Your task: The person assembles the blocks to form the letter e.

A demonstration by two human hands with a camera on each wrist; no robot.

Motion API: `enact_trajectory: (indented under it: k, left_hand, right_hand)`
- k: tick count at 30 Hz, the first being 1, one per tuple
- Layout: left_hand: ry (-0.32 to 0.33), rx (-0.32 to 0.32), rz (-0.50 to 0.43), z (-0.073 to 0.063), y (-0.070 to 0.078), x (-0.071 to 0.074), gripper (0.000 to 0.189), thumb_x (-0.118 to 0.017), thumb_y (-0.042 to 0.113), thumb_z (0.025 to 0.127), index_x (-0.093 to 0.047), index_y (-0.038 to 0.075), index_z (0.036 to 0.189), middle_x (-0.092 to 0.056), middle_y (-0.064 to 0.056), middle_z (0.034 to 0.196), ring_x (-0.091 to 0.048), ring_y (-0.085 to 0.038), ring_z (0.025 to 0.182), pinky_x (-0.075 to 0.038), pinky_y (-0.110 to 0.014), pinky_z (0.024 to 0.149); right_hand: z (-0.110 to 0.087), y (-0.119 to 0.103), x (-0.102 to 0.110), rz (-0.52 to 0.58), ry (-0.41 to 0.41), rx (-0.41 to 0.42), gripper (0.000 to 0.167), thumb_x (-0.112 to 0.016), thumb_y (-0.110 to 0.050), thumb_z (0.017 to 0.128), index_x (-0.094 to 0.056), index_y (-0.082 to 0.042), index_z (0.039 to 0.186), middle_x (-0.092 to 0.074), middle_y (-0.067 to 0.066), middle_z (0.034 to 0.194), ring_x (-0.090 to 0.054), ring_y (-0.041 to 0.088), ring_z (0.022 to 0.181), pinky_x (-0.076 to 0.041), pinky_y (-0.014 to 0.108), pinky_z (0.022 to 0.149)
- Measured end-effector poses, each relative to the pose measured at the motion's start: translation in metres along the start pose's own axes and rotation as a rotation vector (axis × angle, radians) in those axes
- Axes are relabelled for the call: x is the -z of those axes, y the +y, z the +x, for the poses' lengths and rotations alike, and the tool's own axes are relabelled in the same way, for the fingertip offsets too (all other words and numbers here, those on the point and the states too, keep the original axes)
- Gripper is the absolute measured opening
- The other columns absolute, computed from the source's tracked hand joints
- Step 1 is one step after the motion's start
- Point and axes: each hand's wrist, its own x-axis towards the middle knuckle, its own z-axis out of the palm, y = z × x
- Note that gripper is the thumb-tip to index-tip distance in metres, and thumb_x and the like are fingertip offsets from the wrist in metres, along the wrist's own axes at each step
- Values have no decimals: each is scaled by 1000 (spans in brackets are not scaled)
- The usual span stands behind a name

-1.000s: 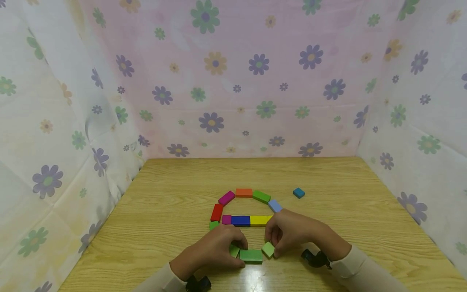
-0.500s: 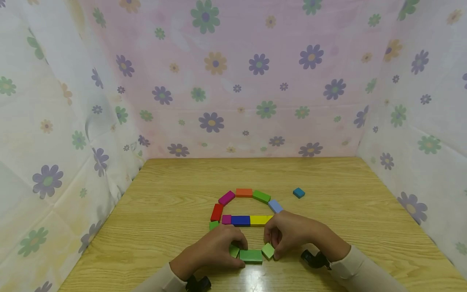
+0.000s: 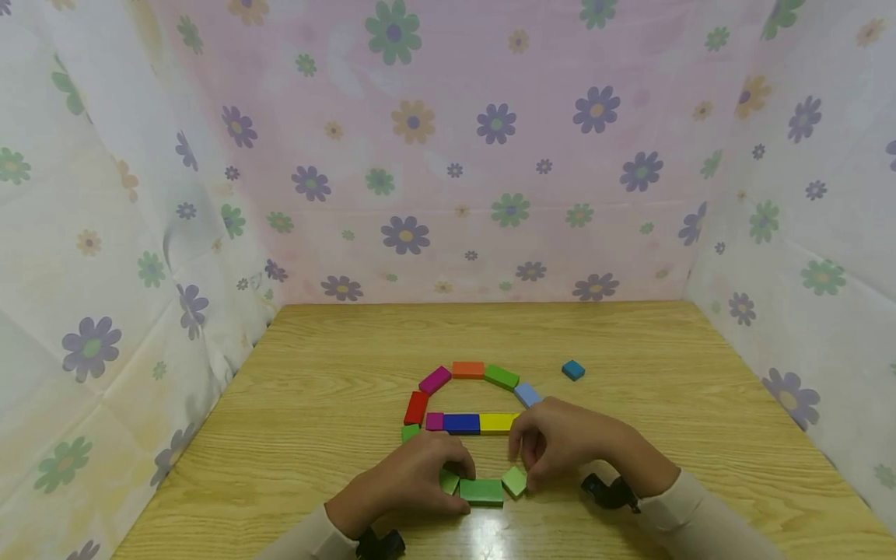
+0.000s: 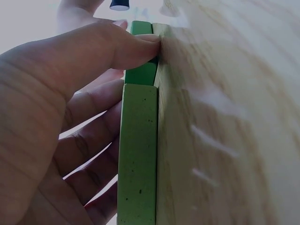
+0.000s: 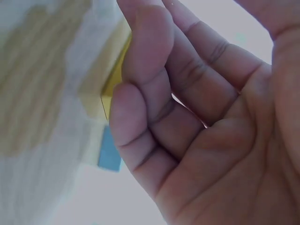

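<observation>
In the head view, my left hand pinches the left end of a green block, thumb in front and fingers behind. A yellow-green block meets that block end to end in the left wrist view; the hand partly covers it from above. My right hand has curled fingers, with thumb and fingertip at the edges of a small light green block, which sits tilted beside the green block's right end. The right wrist view shows the curled fingers, but that small block is hidden there.
Magenta, dark blue and yellow blocks form a straight row. Around it curve red, magenta, orange, green and light blue blocks. A loose blue block lies on the wooden table.
My right hand has shifted slightly right and away from me over the last half second. The small light green block turned and slid slightly toward me earlier. My left hand stays put.
</observation>
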Motion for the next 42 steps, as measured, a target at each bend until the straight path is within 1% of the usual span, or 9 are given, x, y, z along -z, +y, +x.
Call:
enact_trajectory:
  k: [6,10,14,18,24,28,32,37,42]
  left_hand:
    - [-5,9,-8,0,1,1,24,-89,36,81,-75,27,99,-69,23,94,-58,6,86,-49,-13,79]
    - [-6,16,-13,0,0,0,23,-88,36,81,-75,28,99,-68,23,93,-58,5,86,-49,-13,79]
    - [-3,16,-15,0,-1,-1,23,-88,35,81,-75,28,99,-68,23,93,-58,5,86,-49,-13,78]
    - [-4,19,-18,0,-1,-2,23,-88,35,81,-75,28,99,-68,24,94,-58,6,86,-49,-13,79]
    - [-10,38,-27,0,0,-2,24,-89,34,81,-75,28,99,-67,24,94,-57,6,87,-49,-13,80]
    - [-4,25,-14,0,0,-2,23,-88,35,81,-74,28,99,-68,24,94,-58,6,87,-49,-13,79]
    - [0,14,-6,0,0,-2,23,-88,35,82,-74,28,99,-68,23,94,-58,6,87,-49,-13,79]
    - [-9,33,-11,0,0,-2,23,-88,36,81,-74,30,99,-67,25,95,-57,6,89,-49,-14,82]
    - [-18,56,-16,0,0,-2,24,-88,36,81,-74,31,99,-66,26,94,-56,6,89,-48,-15,83]
  right_hand:
    - [-7,7,15,-5,80,36,34,-89,-30,82,-73,-16,108,-75,-10,84,-72,8,76,-60,27,72]
    - [-12,12,27,-49,173,33,29,-84,-28,88,-73,-14,111,-74,-10,83,-71,8,76,-59,28,71]
    - [-17,20,39,-106,308,-17,23,-82,-24,90,-73,-14,109,-71,-11,83,-67,8,74,-57,28,68]
    - [-21,31,48,-155,456,-95,25,-84,-25,88,-74,-15,108,-70,-8,88,-63,11,74,-54,27,65]
    - [-25,46,57,-140,602,-232,32,-82,-22,90,-73,-9,119,-70,13,119,-67,20,87,-56,29,67]
    - [-25,55,59,-141,639,-311,41,-80,-19,91,-70,-6,128,-59,23,136,-68,35,105,-60,38,74]
    - [-25,64,59,-155,632,-362,49,-78,-16,91,-65,-5,137,-51,28,145,-60,47,120,-59,51,84]
    - [-25,72,59,-147,574,-398,55,-75,-14,93,-58,-5,145,-47,27,152,-52,51,131,-57,55,89]
    - [-26,78,57,-158,547,-387,49,-73,-14,93,-62,-5,140,-56,26,145,-56,50,128,-55,58,92]
